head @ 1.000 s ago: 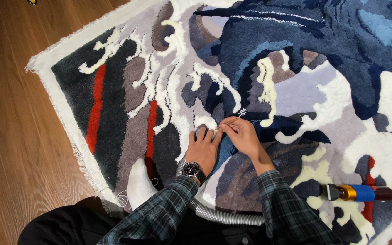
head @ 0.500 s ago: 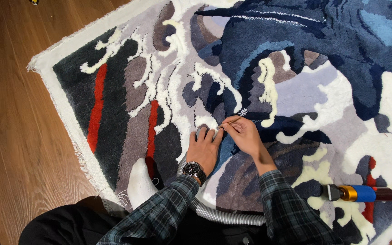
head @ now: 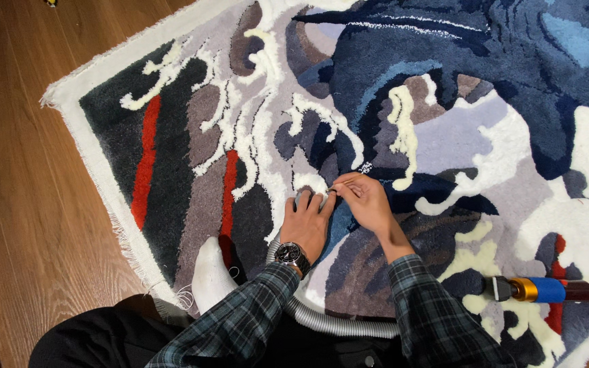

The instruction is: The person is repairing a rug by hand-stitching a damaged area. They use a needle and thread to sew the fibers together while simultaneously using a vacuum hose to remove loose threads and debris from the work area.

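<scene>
A large tufted rug [head: 444,129] in navy, grey, white and red lies on the wooden floor. My left hand [head: 306,221], with a wristwatch, rests flat on the pile, fingers pointing away from me. Just to its right, my right hand [head: 366,201] pinches a thin small tool, mostly hidden by the fingers, with its tip at the pile beside my left fingertips. Both sleeves are dark plaid.
A grey ribbed hose [head: 335,322] curves under my forearms. A corded tool with a blue and gold body [head: 543,289] lies on the rug at the right. My white-socked foot [head: 213,276] sits on the rug's near edge. Wooden floor [head: 22,204] lies to the left.
My right hand lifted slightly, showing a thin tool tip half a second ago, then came back down to the pile beside my left fingertips. My left hand stayed in place.
</scene>
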